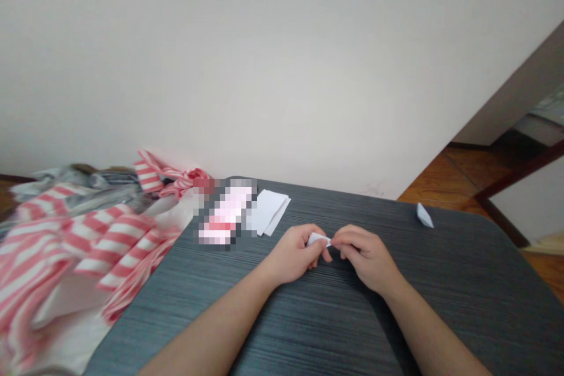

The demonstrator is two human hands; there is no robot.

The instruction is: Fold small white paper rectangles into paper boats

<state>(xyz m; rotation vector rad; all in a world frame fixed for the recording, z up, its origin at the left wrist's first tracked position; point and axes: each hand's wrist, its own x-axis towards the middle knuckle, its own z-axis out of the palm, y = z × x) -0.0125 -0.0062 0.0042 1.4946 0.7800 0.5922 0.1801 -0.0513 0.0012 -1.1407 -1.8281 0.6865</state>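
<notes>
My left hand and my right hand meet above the middle of a dark grey wood-grain table. Between their fingertips is a small piece of folded white paper, pinched by both hands and partly hidden by the fingers. A few loose white paper sheets lie beyond my left hand. Off to the right, near the far table edge, sits a small folded paper shape, apart from both hands.
A pixelated, blurred pink-and-white object lies at the far left of the table, next to the sheets. A pink-and-white striped cloth heaps past the left table edge. A white wall rises behind, and a wooden floor shows to the right.
</notes>
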